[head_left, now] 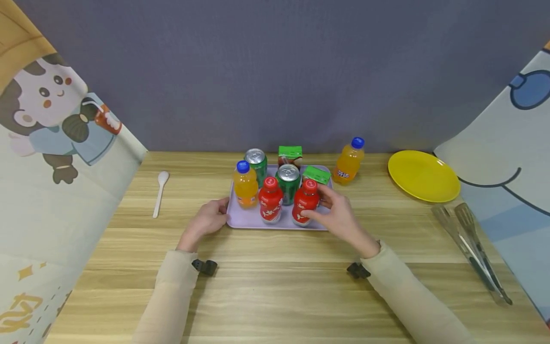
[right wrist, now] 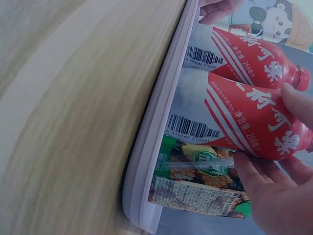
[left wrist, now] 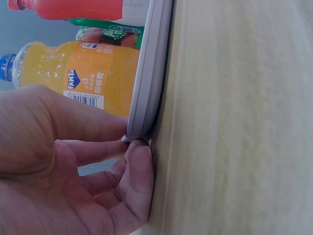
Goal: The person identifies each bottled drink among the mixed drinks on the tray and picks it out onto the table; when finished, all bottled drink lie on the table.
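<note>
A lilac tray [head_left: 283, 226] lies on the wooden table, with drinks standing on it. My left hand [head_left: 210, 218] pinches the tray's left edge; the left wrist view shows the thumb at the rim and the fingers curled below it. Next to that hand stands an orange Fanta bottle [left wrist: 88, 73] with a blue cap. My right hand [head_left: 339, 215] holds a red cola bottle [head_left: 306, 203] at the tray's right side, thumb in front and fingers behind. A second red bottle [head_left: 271, 200] stands to its left. A green-topped juice box [right wrist: 195, 181] sits beside the right fingers.
Two green cans [head_left: 288, 184] and another juice box [head_left: 290, 155] stand farther back. A second orange bottle [head_left: 349, 161] stands right of the tray. A yellow plate [head_left: 423, 176] and metal tongs [head_left: 468, 253] lie at the right, a white spoon [head_left: 160, 193] at the left.
</note>
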A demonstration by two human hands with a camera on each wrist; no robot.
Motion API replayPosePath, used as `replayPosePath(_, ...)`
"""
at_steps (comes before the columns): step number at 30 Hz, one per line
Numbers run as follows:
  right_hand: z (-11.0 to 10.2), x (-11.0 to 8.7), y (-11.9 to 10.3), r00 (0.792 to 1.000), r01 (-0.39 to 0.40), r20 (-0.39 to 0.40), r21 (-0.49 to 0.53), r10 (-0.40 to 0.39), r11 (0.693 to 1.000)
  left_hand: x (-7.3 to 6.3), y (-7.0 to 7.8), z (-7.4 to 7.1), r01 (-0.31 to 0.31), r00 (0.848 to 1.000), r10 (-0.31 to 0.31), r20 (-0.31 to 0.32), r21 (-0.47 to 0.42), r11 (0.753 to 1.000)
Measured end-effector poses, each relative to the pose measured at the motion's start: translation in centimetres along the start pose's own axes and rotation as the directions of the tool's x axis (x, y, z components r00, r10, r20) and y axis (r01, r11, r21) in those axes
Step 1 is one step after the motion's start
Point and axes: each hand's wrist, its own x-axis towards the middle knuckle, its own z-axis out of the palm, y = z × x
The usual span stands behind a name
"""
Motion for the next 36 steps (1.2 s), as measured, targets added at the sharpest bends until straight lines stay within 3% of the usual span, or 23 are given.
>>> replayPosePath(9,-0.2,-0.7,-4.1,1.0,-0.017,-0.022,-0.012,0.017,1.0,0.2,-0.1,0.0,0.016,1.0,-0.016,0.014,-0.01,1.0)
replayPosePath(14,-0.4,-0.8,-4.7,0.999,-0.007,-0.038,-0.02,0.006,1.0,0.2,0.0,0.0,0.018,1.0,-0.018,0.012,-0.014,1.0)
replayPosePath(23,-1.2,-0.6,-4.7,0.997,0.055,-0.052,-0.02,-0.055,0.998,0.3,-0.1,0.0,0.029,1.0,-0.029,0.013,-0.008,1.0)
replayPosePath(28,-1.5,-0.6,-4.8,0.997,0.047,-0.055,-0.027,-0.048,0.999,0.3,-0.1,0.0,0.029,0.999,-0.029,0.019,-0.006,1.0)
replayPosePath(36,-2.1,-0.2,-1.4,0.997,0.028,-0.07,-0.038,-0.03,0.999,0.2,0.0,0.0,0.018,1.0,-0.018,0.014,-0.006,1.0)
